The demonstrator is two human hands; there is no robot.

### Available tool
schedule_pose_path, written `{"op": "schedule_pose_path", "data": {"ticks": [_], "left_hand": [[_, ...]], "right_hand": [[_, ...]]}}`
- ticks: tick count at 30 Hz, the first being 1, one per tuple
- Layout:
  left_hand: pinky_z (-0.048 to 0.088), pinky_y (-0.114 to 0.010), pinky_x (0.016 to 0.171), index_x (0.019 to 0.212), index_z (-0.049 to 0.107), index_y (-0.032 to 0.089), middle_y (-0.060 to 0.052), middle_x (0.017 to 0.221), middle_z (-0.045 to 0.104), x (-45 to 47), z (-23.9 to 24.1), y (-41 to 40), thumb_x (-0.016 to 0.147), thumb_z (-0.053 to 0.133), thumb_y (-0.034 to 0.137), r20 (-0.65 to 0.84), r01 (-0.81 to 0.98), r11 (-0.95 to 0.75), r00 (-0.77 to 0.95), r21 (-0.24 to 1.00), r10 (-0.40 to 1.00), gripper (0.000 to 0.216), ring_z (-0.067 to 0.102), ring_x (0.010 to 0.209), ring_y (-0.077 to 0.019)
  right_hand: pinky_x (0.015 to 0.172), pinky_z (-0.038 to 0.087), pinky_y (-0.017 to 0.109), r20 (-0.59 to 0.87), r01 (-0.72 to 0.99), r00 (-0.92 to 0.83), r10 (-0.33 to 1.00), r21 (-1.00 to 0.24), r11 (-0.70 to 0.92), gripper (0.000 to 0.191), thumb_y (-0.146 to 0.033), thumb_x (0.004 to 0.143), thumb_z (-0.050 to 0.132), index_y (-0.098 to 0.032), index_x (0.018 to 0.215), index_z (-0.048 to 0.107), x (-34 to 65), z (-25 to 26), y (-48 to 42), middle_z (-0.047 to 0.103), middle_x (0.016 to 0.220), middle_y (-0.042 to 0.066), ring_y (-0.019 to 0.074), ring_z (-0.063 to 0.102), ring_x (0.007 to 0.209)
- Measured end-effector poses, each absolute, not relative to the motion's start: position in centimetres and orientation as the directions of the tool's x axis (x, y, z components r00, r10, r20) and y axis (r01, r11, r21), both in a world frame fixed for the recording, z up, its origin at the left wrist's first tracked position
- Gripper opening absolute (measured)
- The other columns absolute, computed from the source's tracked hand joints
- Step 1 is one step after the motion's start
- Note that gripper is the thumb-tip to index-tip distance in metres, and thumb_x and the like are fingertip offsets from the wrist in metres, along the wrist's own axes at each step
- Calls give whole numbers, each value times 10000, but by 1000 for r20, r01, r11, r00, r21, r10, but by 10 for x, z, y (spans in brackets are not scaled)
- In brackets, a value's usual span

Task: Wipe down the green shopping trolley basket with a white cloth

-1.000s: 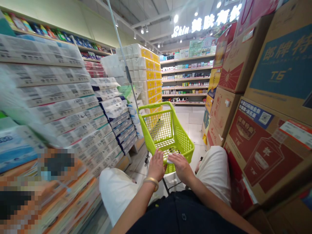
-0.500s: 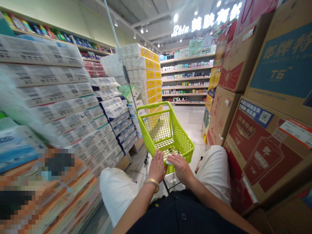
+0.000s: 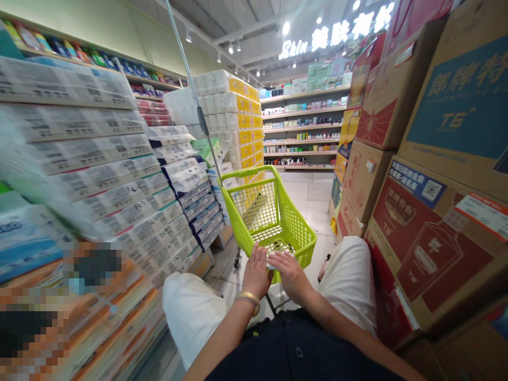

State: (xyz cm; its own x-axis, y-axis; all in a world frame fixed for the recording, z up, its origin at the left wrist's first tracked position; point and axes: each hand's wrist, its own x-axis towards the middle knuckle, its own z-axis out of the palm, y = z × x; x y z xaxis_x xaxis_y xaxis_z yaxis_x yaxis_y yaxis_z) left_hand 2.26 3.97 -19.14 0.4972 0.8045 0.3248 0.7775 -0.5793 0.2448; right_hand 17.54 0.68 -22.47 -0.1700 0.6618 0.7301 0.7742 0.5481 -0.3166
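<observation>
A lime-green shopping cart (image 3: 298, 226) with a latticed plastic basket stands in front of my knees. My left hand (image 3: 256, 272) is closed over the basket's near rim, its fingers draped across the top. Beside it, my right hand (image 3: 291, 274) presses a small white cloth or tissue (image 3: 272, 260) onto the same rim. Most of that white piece is hidden under the right fingers. The two hands are almost touching. A thin metal pole (image 3: 202, 120) with a grey sleeve rises from the cart's far left corner.
Wrapped paper packs (image 3: 99, 159) are stacked high along the left. Printed cardboard cartons (image 3: 420, 222) stand close on my right. Yellow-and-white tissue bundles (image 3: 246, 121) rise behind the cart. Product shelves (image 3: 305, 128) line the back beyond a tiled floor (image 3: 307, 198).
My right hand has slid slightly left along the rim with the white piece, closer to my left hand. The pole has swayed a little left.
</observation>
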Motion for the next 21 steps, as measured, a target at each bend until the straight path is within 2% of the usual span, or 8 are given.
{"op": "schedule_pose_path", "data": {"ticks": [2,6,8,10,15,17,21], "left_hand": [[304,-470,1193,1365,382,128,-158,1429,466,22,-191,40,810,509,140,326,774,-584,501,245,802,569,178,1500,-274],[306,-472,1193,1365,379,119,-160,1422,467,23,-192,42,793,538,149,324,781,-577,496,238,805,595,173,1499,-285],[316,-471,1187,1367,378,124,-158,1419,468,23,-192,42,790,544,150,332,780,-580,496,235,802,602,178,1498,-286],[315,-469,1188,1371,373,138,-148,1415,472,22,-193,42,788,544,146,348,774,-589,500,231,793,608,178,1499,-278],[312,-465,1189,1362,387,150,-144,1414,476,21,-193,43,814,504,143,355,774,-592,501,224,789,560,185,1499,-261],[305,-460,1194,1363,388,137,-152,1420,473,21,-192,43,812,509,145,342,777,-588,502,225,794,564,181,1500,-265],[301,-447,1196,1374,377,126,-156,1427,466,21,-191,43,800,538,153,315,783,-579,503,228,805,597,173,1501,-268]], "right_hand": [[1076,450,461,732,785,-146,665,-323,529,517,-32,861,385,-268,1226,665,183,-226,7,696,1242,51,194,599,1225],[1089,410,552,748,854,130,651,-418,310,482,-21,847,381,-220,1125,721,222,-229,11,709,1208,82,265,571,1255],[1081,413,565,738,850,207,642,-461,255,467,-28,843,388,-212,1102,730,231,-230,11,711,1201,93,282,553,1271],[1080,422,545,734,838,174,657,-461,293,467,-31,844,395,-226,1109,727,223,-230,10,712,1199,83,267,557,1267],[1087,431,468,713,791,-138,687,-338,510,490,-47,879,396,-281,1206,675,188,-226,6,689,1259,34,203,584,1248],[1076,441,468,716,805,-115,688,-338,487,480,-50,890,385,-271,1196,680,193,-226,6,692,1253,37,208,591,1241],[1086,411,541,747,859,123,653,-410,308,454,-49,876,390,-238,1132,715,224,-229,9,703,1225,72,260,571,1260]]}}
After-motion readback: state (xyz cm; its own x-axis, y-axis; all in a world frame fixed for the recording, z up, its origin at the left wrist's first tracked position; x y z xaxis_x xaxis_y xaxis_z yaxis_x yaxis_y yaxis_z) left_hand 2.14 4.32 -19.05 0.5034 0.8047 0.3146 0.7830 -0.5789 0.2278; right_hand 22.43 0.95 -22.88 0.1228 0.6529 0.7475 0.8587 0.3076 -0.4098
